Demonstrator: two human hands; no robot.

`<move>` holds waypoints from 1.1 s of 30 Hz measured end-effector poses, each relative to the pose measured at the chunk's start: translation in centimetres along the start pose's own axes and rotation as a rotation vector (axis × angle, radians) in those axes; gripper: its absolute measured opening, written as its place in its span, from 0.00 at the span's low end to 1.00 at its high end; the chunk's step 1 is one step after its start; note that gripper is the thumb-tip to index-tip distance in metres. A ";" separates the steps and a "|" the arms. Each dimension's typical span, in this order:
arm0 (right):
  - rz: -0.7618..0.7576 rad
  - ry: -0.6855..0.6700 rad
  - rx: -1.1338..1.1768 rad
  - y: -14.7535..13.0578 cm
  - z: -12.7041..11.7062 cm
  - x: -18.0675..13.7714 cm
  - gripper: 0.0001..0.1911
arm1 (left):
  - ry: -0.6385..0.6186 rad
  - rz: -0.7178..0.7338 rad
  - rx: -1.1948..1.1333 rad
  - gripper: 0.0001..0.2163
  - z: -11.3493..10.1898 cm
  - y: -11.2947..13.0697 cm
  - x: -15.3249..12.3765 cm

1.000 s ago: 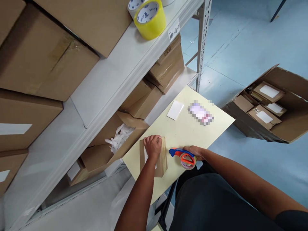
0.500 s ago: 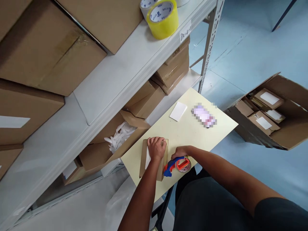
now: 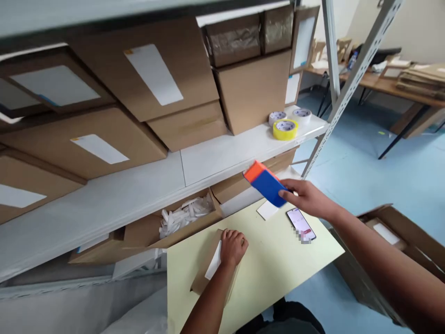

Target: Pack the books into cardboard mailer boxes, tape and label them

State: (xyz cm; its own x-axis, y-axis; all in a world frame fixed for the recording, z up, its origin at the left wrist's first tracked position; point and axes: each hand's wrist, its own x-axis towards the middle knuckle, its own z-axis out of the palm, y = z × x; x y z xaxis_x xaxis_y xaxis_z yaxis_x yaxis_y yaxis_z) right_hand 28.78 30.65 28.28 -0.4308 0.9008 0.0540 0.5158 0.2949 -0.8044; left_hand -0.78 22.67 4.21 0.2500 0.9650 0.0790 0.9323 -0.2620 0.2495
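Note:
My left hand [image 3: 232, 247] lies closed, knuckles up, on a small brown cardboard parcel [image 3: 207, 269] with a white label, which rests on the pale yellow table [image 3: 278, 269]. My right hand [image 3: 308, 198] is raised above the table's far side and grips a blue and orange tape dispenser [image 3: 266, 184], held out toward the white shelf [image 3: 222, 155].
A phone [image 3: 301, 224] and a white card [image 3: 267, 210] lie at the table's far edge. Tape rolls, one yellow [image 3: 285, 129], stand on the shelf among large cartons. An open carton of white paper strips [image 3: 186, 215] sits below. An open box [image 3: 389, 232] stands on the floor at right.
My right hand has lifted the tape dispenser off the parcel and carried it up and away toward the shelf. My head has tilted up. The left hand stays on the parcel.

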 end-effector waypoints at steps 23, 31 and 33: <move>-0.212 0.366 -0.129 2.3 13.7 10.6 0.20 | 0.099 -0.280 -0.092 0.09 -0.8 0.2 -1.0; 0.658 -0.092 0.609 8.0 34.5 -6.3 0.35 | 0.177 -0.807 -0.253 0.18 -2.5 -4.8 -5.8; 0.595 -0.080 0.604 7.5 37.0 -8.0 0.36 | 0.022 -0.987 -0.367 0.20 -2.7 -5.9 -8.1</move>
State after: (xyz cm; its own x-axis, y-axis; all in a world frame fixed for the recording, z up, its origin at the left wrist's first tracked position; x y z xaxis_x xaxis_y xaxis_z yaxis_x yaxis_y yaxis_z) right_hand 8.72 13.82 -0.05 -0.2757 0.8202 -0.5013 0.1987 -0.4616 -0.8646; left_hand -9.02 16.42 4.70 -0.5850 0.7528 -0.3018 0.5826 0.6490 0.4893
